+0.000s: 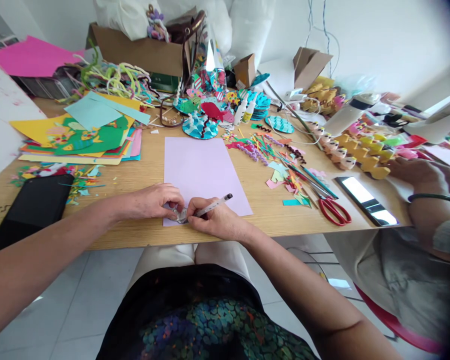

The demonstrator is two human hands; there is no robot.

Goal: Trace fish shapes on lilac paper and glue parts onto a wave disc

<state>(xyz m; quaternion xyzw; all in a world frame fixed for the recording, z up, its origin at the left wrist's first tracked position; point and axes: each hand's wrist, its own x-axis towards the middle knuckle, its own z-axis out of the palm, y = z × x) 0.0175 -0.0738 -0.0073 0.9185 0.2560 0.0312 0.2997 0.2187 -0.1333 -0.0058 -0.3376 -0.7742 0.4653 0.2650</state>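
A sheet of lilac paper [200,167] lies on the wooden table in front of me. My right hand [213,219] grips a white pen [213,205] with a dark end, its tip low on the sheet. Beside it, my left hand [159,201] has its fingers pressed on a small, pale, see-through piece [181,215] near the sheet's bottom edge. The piece lies between both hands and is partly covered by fingers, so its shape cannot be made out.
Coloured papers [78,132] and a black phone [32,212] lie left. Red-handled scissors [334,211], paper scraps [279,175] and another phone [367,201] are right. A blue fish decoration [200,127] stands behind the sheet. Another person's hand [416,175] is far right.
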